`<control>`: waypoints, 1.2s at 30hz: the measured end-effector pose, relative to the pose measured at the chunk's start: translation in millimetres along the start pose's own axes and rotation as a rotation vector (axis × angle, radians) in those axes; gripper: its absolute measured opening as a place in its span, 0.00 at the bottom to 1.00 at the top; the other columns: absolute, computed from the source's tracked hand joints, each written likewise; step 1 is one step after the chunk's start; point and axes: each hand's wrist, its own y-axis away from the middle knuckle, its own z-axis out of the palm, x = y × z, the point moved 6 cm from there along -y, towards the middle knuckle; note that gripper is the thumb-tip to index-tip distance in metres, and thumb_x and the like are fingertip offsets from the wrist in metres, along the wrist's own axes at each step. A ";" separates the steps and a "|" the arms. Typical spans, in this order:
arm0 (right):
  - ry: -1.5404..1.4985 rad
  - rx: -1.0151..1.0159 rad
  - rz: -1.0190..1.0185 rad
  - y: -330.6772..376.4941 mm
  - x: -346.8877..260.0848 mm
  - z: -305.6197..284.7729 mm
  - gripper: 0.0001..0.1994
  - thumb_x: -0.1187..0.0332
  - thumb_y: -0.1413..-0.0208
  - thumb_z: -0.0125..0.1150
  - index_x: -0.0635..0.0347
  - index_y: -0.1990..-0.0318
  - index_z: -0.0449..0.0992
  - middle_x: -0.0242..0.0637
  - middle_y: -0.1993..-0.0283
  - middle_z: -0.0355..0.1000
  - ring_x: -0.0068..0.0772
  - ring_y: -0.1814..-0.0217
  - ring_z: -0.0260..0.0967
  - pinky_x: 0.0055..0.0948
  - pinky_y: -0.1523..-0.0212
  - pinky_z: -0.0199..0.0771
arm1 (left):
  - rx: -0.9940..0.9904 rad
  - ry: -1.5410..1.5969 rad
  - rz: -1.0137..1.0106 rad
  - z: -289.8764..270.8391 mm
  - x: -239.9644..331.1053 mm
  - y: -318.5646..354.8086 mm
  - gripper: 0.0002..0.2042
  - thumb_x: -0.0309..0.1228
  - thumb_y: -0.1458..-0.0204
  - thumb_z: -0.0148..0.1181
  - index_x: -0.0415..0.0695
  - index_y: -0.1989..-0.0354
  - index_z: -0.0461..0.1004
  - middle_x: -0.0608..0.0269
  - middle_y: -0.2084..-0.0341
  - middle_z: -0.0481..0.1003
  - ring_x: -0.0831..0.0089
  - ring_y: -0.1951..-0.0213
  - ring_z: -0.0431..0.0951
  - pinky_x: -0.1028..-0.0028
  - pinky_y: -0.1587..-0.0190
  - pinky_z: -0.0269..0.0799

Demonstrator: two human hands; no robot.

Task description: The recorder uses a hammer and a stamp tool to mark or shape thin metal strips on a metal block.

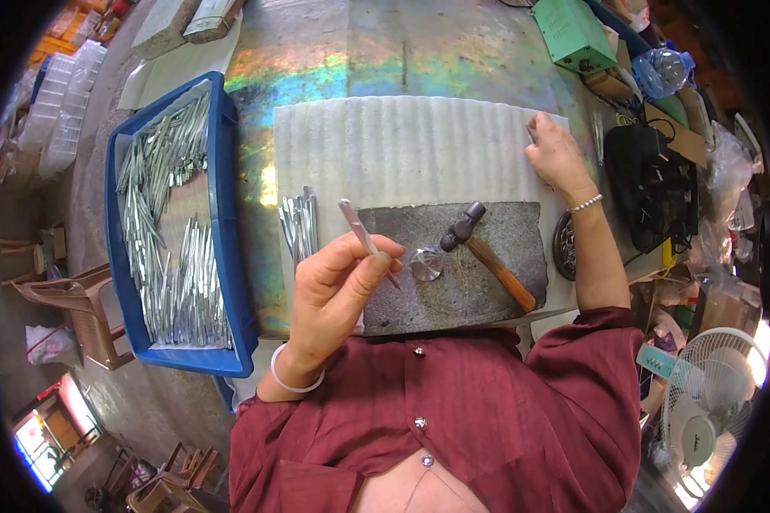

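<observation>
Left hand (338, 286) raised at centre-left of the frame, fingers (376, 256) pinched shut around a slim metal strip (358, 229) — held near its lower half so the upper end slants up and left, free of the table. Kept directly over the near left corner of the dark stone slab (488, 231), just beside a small round metal disc (425, 264) resting on that slab, presumably so the strip can be set down on a hard surface without a long reach.

Right hand (558, 154) stretched to the upper right, fingers curled down at the far right corner of the white corrugated sheet (402, 145); whether anything is gripped under the fingertips cannot be told. Pressing or tugging at that corner, by the look of it, perhaps to keep the padding flat under the slab.

Hammer (486, 250) laid diagonally on the slab, head toward the disc, wooden handle pointing to the lower right — parked within easy reach of the right hand, untouched.

Small bundle of like strips (299, 224) lying on the sheet just left of the slab, close to the left hand. Larger stock heaped in the blue tray (222, 205) at the left of the frame. Dark round object (564, 246) at the slab's right edge, too hidden to identify. Green box (573, 34) at the top right.
</observation>
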 end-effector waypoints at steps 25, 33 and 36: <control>-1.016 0.010 -0.400 138.2 -186.1 -83.2 0.07 0.77 0.50 0.62 0.65 0.63 0.73 0.38 0.74 0.69 0.28 0.77 0.67 0.24 0.76 0.67 | -0.110 -0.107 0.189 24.6 8.2 12.9 0.07 0.20 0.48 0.58 0.35 0.61 0.73 0.57 0.66 0.77 0.74 0.64 0.79 0.78 0.63 0.73; -1.030 0.076 -0.398 138.6 -188.7 -85.7 0.07 0.77 0.51 0.63 0.65 0.63 0.73 0.38 0.76 0.70 0.29 0.79 0.69 0.24 0.79 0.67 | -0.144 -0.099 0.198 26.3 6.2 12.4 0.07 0.20 0.48 0.58 0.35 0.60 0.73 0.58 0.69 0.78 0.73 0.66 0.80 0.78 0.64 0.73; -1.024 0.086 -0.417 137.5 -188.5 -87.6 0.07 0.77 0.51 0.63 0.64 0.64 0.73 0.38 0.76 0.70 0.30 0.80 0.69 0.25 0.80 0.67 | -0.140 -0.059 0.214 26.4 3.1 11.9 0.07 0.20 0.48 0.58 0.36 0.61 0.73 0.58 0.69 0.78 0.73 0.67 0.80 0.79 0.65 0.73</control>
